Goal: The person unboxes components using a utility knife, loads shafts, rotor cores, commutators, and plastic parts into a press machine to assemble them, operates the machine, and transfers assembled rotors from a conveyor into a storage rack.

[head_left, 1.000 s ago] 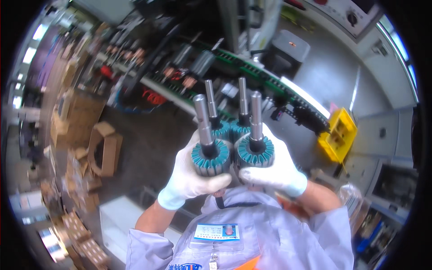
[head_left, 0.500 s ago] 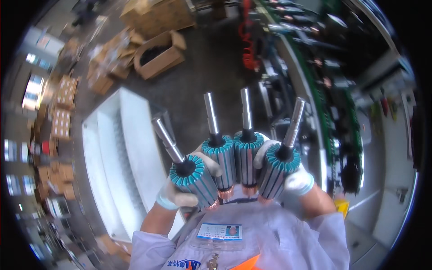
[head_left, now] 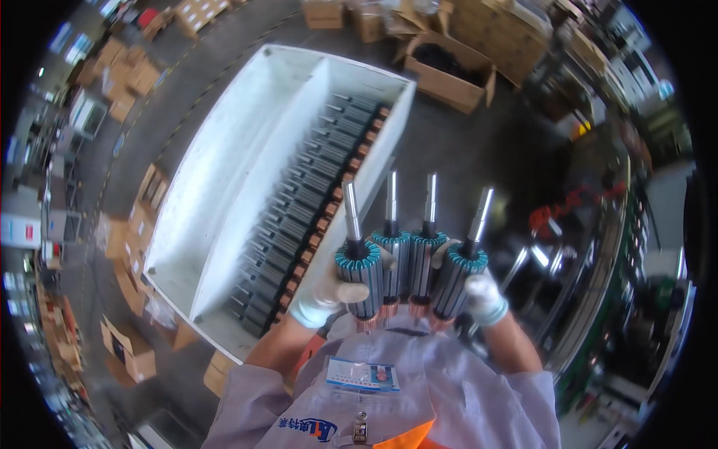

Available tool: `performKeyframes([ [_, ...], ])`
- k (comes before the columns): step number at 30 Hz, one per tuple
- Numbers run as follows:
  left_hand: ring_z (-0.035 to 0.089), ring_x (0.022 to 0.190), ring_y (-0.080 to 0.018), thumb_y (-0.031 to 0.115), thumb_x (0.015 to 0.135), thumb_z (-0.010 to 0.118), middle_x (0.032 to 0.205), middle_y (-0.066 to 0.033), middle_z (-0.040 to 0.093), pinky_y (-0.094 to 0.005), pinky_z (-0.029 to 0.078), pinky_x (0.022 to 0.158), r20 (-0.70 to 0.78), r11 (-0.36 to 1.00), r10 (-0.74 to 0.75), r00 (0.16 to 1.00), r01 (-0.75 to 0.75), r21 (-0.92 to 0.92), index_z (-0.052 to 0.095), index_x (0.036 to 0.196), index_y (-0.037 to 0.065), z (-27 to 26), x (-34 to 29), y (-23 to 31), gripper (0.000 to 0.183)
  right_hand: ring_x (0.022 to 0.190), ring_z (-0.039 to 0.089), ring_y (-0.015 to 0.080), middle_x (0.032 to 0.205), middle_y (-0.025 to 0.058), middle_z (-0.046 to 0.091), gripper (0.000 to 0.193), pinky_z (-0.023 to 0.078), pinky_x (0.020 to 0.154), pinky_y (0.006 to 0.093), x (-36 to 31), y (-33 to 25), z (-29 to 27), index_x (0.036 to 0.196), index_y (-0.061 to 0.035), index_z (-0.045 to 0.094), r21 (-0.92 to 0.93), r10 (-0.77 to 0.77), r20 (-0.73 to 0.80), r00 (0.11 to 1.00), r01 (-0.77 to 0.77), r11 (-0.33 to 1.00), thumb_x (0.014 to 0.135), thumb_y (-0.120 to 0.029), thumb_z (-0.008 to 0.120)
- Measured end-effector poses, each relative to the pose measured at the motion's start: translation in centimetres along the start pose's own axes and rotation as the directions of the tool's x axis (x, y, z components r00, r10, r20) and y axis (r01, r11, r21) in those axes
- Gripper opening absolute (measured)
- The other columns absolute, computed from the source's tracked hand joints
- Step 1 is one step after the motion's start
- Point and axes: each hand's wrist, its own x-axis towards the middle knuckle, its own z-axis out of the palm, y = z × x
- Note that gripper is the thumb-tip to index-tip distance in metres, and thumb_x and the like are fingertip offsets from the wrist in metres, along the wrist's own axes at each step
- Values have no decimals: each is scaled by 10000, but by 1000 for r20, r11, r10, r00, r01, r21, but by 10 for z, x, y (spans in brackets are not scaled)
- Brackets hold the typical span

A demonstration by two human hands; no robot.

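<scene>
My gloved left hand is closed around two motor armatures, an outer armature and an inner armature. Closed in the same way, my gloved right hand grips another inner armature and an outer armature. All are held upright in front of my chest, bare steel shafts up, teal-edged slotted cores in the middle, copper commutators down. Just left of them stands a long white bin with a divider. A row of armatures lies in its right compartment, copper ends toward the right wall.
Cardboard boxes lie along the left, such as an open carton. Beyond the bin, a carton with dark contents stands on the floor. To the right are a red coiled hose and a green-edged machine line.
My view has turned left, so the white bin has come further into view and its row of armatures now shows. Both hands still hold their armatures, now drawn slightly closer together.
</scene>
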Motion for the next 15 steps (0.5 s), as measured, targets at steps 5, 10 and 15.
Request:
performKeyframes([
  [5, 670, 1005, -231, 294, 664, 856, 1085, -122, 654, -358, 541, 908, -263, 988, 53, 963, -88, -124, 604, 1195, -31, -53, -16, 10, 672, 1055, 600, 192, 1142, 83, 596, 648, 507, 941, 361, 99, 26, 6, 1199, 3, 582, -66, 296, 135, 946, -289, 955, 745, -392, 822],
  [10, 686, 1008, -224, 273, 695, 848, 1128, -102, 674, -374, 557, 908, -535, 955, 234, 812, -294, -28, 609, 1234, -26, -105, -25, 8, 661, 964, 682, 212, 1078, 106, 673, 642, 576, 867, 370, 210, 61, 19, 1254, 19, 560, -109, 519, 329, 789, -514, 851, 782, -328, 823],
  [15, 702, 960, -228, 207, 756, 821, 1112, -128, 689, -373, 587, 859, -712, 917, 241, 659, -395, -56, 577, 1262, -38, -129, -82, 22, 613, 961, 704, 206, 1094, 139, 695, 488, 584, 862, 371, 279, 126, 85, 1268, 62, 569, -253, 633, 518, 576, -604, 756, 890, -225, 679],
])
